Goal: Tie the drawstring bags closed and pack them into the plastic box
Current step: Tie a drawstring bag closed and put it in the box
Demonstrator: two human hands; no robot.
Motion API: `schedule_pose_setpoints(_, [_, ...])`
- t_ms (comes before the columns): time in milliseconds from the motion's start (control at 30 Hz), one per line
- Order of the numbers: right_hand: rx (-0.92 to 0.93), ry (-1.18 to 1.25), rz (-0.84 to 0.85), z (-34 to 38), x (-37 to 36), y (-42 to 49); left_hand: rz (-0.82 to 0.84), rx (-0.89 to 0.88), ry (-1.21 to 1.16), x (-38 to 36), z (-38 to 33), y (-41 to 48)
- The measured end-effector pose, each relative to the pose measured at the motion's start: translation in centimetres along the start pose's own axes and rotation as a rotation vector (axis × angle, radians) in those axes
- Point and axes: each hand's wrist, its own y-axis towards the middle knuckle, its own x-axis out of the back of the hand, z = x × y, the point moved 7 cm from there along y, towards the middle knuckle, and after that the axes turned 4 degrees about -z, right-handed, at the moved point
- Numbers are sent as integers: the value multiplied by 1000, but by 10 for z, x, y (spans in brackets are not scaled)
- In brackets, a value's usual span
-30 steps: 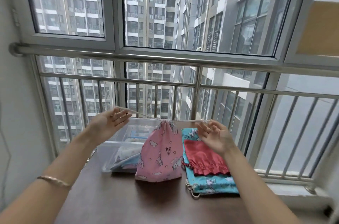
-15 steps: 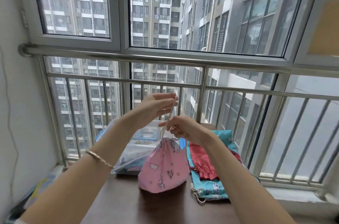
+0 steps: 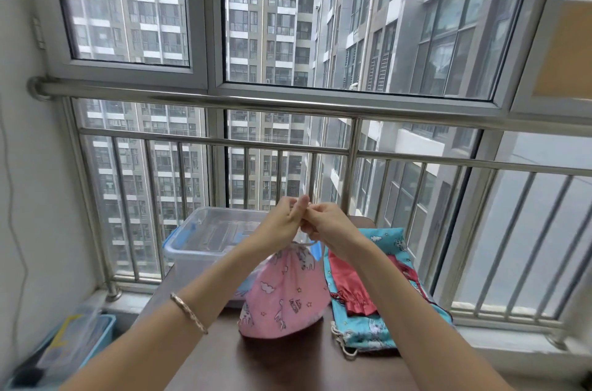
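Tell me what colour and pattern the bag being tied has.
The bag is pink with white cartoon animals, clouds and stars; only the head view shows it.

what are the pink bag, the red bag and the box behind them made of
Pink bag: printed cloth, matte, likely cotton; it gathers in soft folds.
Red bag: smoother fabric with slight sheen, maybe satin.
Box: translucent plastic, glossy; contents show through its wall.

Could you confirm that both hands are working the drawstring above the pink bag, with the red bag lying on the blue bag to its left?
Not quite: the head view shows the red bag, on the blue bag, to the right of the pink bag, not the left. The left hand and right hand do work the drawstring above it.
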Motion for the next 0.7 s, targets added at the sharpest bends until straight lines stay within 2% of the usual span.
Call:
schedule_pose_setpoints(67, [21, -10, -9, 1, 1, -3, -4, 0, 39, -1, 6, -1])
schedule_pose_setpoints(200, [55, -41, -97, 1, 9, -5, -99, -71, 561, 12, 4, -4])
schedule_pose_setpoints(267, [56, -55, -138, 1, 15, -5, -108, -127, 615, 15, -4, -6])
schedule_pose_setpoints(333, [41, -61, -139, -2, 18, -5, -53, -83, 466, 16, -2, -4])
schedule_pose_setpoints(433, [5, -75, -142, -7, 20, -6, 132, 119, 142, 15, 10, -4])
schedule_pose_setpoints(500, [-3, -68, -159, -9, 21, -6, 221, 269, 59, 13, 18, -7])
schedule_pose_setpoints(567, [-21, -37, -172, -8, 24, -7, 230, 369, -36, 13, 24, -12])
schedule_pose_setpoints(633, [-42, 11, -145, -7, 27, -7, 247, 391, -162, 12, 25, -14])
schedule_pose_setpoints(700, [-15, -68, -76, -3, 27, -7, 280, 385, -307, 10, 24, -14])
